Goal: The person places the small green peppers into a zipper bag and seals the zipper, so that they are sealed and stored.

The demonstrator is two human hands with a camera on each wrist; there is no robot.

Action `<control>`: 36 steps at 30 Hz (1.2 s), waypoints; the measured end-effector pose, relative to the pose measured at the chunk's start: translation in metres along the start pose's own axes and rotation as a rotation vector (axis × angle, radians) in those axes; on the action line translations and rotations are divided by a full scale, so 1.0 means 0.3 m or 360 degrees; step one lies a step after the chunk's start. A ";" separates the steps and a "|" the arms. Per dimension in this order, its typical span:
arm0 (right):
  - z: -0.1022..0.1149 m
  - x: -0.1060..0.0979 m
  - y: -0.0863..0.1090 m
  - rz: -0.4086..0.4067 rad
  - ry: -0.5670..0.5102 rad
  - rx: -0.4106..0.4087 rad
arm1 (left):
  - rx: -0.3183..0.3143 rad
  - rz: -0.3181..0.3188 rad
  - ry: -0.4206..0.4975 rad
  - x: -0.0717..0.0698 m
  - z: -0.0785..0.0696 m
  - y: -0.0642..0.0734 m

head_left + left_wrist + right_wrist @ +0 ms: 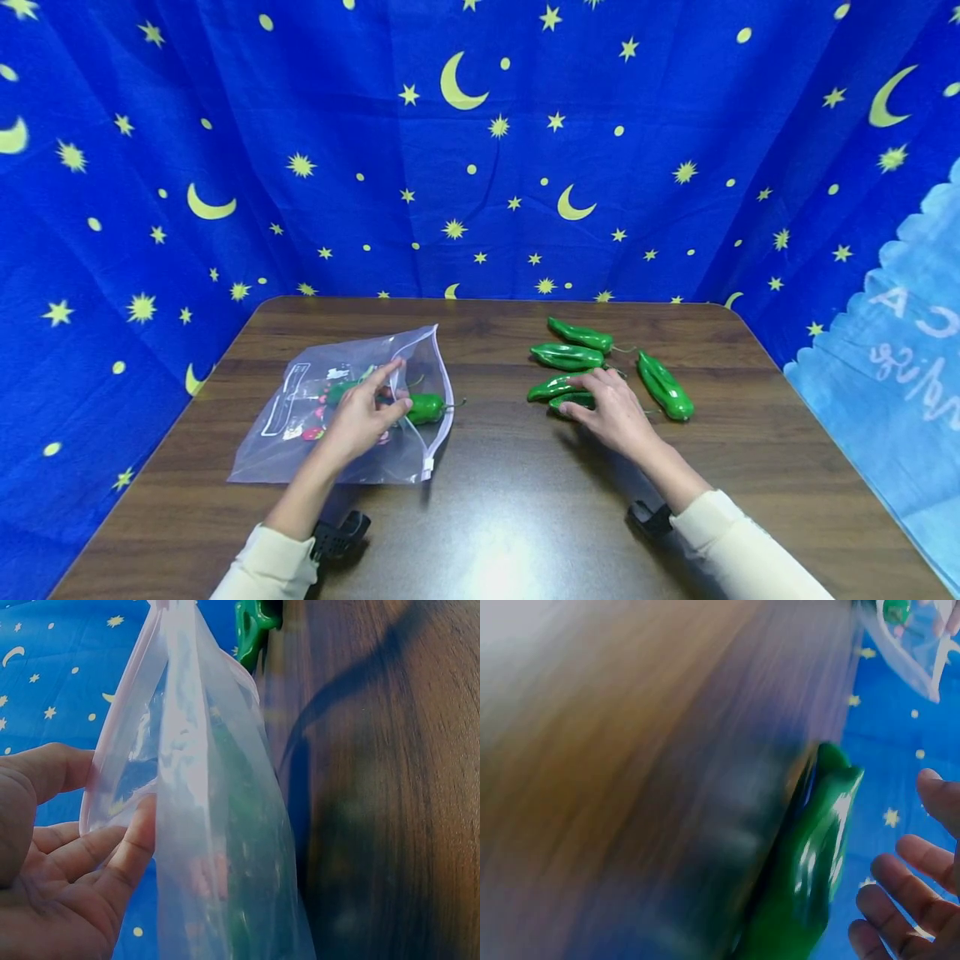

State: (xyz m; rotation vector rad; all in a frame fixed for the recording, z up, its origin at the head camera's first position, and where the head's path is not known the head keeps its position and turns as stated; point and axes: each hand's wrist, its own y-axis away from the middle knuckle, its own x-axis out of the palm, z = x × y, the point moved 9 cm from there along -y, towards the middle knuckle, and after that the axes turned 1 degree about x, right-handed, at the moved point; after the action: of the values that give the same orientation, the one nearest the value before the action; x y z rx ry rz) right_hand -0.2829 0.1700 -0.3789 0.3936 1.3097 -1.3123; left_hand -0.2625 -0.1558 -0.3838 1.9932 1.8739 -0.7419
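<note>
A clear zip bag (262,454) lies on its side at the left, its mouth facing right and spread apart. My left hand (363,425) holds the bag's upper layer near the mouth; the left wrist view shows the thumb and fingers at the zip edge (91,780). One green pepper (427,408) sits at the mouth with its stem poking out. Another green shape shows dimly through the plastic. My right hand (615,412), fingers spread, is over two green peppers, the nearer one (573,402) partly hidden by it. Close by, the right wrist view shows a glossy pepper (814,862).
Beyond the right hand lie two more peppers, one at the back (581,335) and one in front of it (567,357). A further pepper (665,386) lies to the right. The wooden table (495,492) meets a blue star-patterned curtain (420,167) behind.
</note>
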 end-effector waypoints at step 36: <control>-0.212 -0.019 0.073 0.0159 0.0051 0.0215 | -0.0012 -0.0002 -0.0031 -0.007 -0.002 0.001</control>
State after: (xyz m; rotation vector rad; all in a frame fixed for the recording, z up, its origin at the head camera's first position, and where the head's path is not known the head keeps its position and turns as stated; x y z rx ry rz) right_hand -0.2926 0.2320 -0.4035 0.5692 1.2159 -1.3182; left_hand -0.2622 -0.1573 -0.3822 1.9738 1.8643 -0.7508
